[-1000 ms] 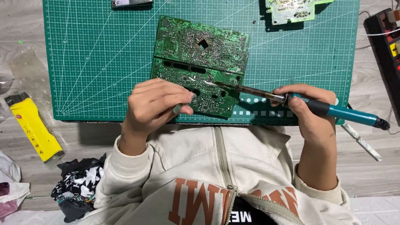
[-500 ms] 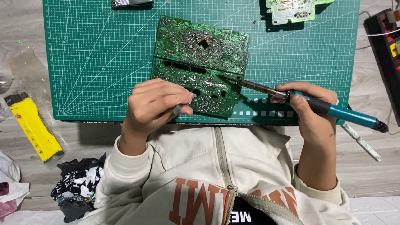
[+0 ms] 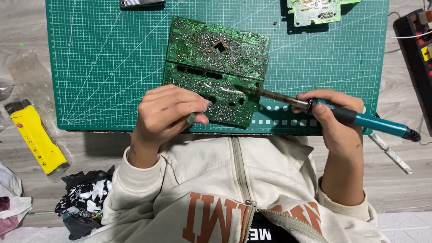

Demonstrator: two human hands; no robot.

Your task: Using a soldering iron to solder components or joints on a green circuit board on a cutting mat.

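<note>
A large green circuit board [image 3: 215,65] lies solder side up on a green cutting mat [image 3: 103,51]. My left hand [image 3: 167,115] rests on the board's near left corner, fingers curled and pinching a small thin piece against it; what the piece is cannot be told. My right hand [image 3: 337,121] grips a teal soldering iron [image 3: 365,119] whose metal tip touches the board's right side near its lower half.
A second, paler circuit board [image 3: 320,6] lies at the mat's far right. A small metal bracket [image 3: 142,0] sits far left. A black power strip [image 3: 430,71] with plugs runs along the right. A yellow cutter [image 3: 35,135], crumpled bags and a metal tool [image 3: 390,153] lie on the wooden floor.
The soldering iron's tip has shifted slightly along the board's right side. My left hand stays in place on the board.
</note>
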